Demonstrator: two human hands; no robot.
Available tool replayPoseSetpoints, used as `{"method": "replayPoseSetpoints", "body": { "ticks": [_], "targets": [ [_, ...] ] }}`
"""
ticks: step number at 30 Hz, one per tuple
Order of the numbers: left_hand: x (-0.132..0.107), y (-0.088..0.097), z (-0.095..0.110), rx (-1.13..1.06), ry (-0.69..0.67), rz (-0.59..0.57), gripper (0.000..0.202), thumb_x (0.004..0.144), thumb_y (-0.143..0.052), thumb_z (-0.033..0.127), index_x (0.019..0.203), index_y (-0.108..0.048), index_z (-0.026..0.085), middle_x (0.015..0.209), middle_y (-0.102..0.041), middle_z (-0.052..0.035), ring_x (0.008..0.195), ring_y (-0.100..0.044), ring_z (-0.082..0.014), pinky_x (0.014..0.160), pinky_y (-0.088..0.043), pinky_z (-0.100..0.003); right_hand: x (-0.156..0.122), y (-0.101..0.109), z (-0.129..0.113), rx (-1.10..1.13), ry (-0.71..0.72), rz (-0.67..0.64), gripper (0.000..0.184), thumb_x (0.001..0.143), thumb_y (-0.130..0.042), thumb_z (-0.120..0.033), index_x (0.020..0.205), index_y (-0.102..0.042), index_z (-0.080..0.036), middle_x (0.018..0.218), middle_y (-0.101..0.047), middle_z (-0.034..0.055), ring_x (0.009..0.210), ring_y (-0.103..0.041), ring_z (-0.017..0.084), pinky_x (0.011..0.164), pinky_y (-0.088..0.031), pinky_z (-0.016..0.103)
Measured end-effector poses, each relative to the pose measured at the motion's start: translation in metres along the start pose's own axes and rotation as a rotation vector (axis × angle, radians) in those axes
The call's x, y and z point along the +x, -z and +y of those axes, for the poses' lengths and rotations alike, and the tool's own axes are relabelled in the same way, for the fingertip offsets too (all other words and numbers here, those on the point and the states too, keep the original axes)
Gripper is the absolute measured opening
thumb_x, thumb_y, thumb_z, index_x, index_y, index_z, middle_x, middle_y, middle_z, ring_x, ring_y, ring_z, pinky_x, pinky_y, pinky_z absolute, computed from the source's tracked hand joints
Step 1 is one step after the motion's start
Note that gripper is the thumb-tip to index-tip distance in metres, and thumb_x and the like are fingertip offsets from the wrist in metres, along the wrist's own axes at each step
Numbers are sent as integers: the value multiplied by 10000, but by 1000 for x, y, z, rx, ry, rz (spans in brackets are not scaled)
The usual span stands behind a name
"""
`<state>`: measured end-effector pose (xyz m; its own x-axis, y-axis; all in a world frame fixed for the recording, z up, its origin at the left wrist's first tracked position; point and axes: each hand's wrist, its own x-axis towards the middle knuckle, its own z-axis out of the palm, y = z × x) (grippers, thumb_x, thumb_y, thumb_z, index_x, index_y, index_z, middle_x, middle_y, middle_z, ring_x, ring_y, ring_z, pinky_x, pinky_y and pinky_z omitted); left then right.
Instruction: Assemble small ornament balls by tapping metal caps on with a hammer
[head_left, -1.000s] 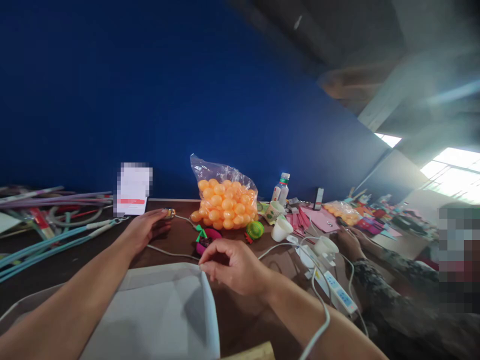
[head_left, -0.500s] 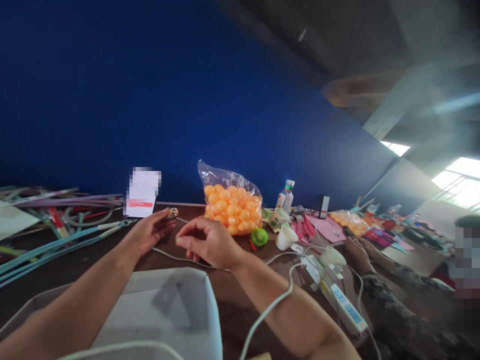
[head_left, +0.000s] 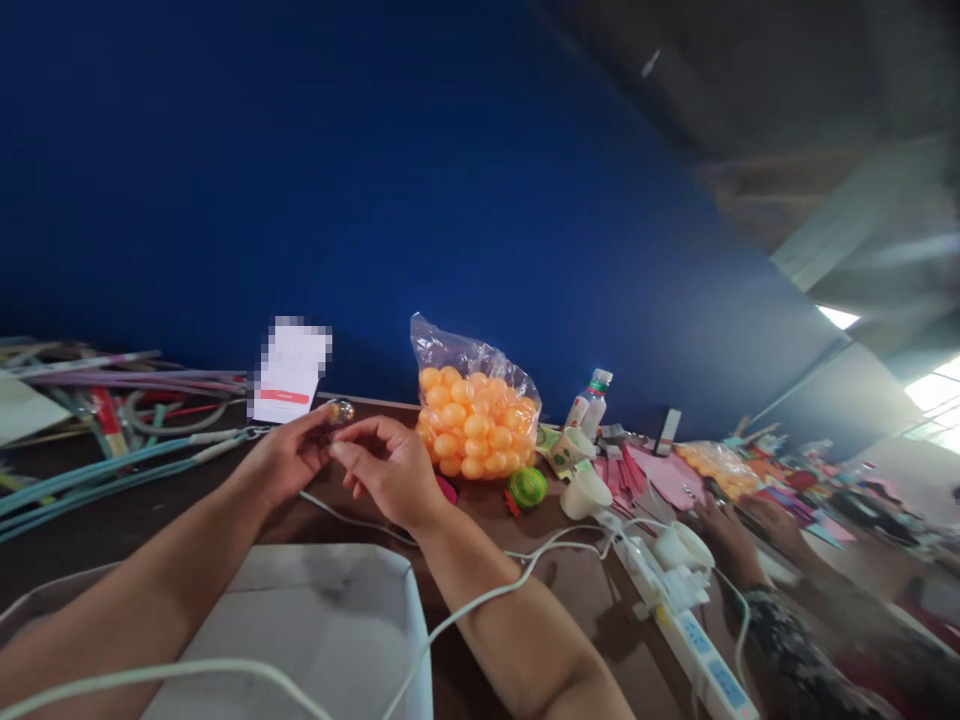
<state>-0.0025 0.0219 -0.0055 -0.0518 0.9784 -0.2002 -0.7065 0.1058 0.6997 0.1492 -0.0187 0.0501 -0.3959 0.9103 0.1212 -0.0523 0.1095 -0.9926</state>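
My left hand point(head_left: 289, 455) holds a small shiny round piece point(head_left: 342, 411) between thumb and fingertips; it looks glassy or metallic, and its exact kind is unclear. Close beside it, my right hand point(head_left: 390, 468) is closed in a pinch, fingertips almost at the left hand's fingers. Whatever sits in that pinch is too small to make out. Behind my right wrist stands a clear plastic bag of orange balls point(head_left: 476, 425). A green striped ball-like piece with red bits point(head_left: 527, 488) lies on the brown table, right of my right hand.
A white box point(head_left: 330, 620) sits below my forearms. White cables cross my right arm toward a power strip point(head_left: 709, 660). Cups point(head_left: 585, 493), a bottle point(head_left: 591, 405) and pink sheets point(head_left: 664, 475) lie rightward. A lit phone point(head_left: 289, 375) leans at the wall; another person's hands point(head_left: 731, 540) work at right.
My right hand has moved left, bringing its pinched fingertips up to my left hand. The left hand still holds the shiny piece. The view has shifted slightly.
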Motion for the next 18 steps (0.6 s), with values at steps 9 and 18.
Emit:
{"method": "replayPoseSetpoints", "body": {
  "ticks": [9, 18],
  "targets": [
    [-9, -8, 3, -23, -42, 0, 192, 915, -555, 86, 840, -730, 115, 797, -765, -97, 659, -717, -151, 625, -607, -185, 10, 13, 9, 90, -4, 150, 258, 723, -728, -383, 853, -614, -192, 580, -578, -68, 433, -478, 67, 405, -407, 181],
    [-11, -6, 2, 18, -2, -66, 187, 871, -585, 54, 909, -751, 129, 861, -787, -84, 712, -733, -171, 661, -619, -204, 11, 12, 17, 134, -5, 160, 237, 737, -736, -350, 874, -632, -187, 591, -601, -59, 430, -490, 69, 406, -408, 180]
  ]
}}
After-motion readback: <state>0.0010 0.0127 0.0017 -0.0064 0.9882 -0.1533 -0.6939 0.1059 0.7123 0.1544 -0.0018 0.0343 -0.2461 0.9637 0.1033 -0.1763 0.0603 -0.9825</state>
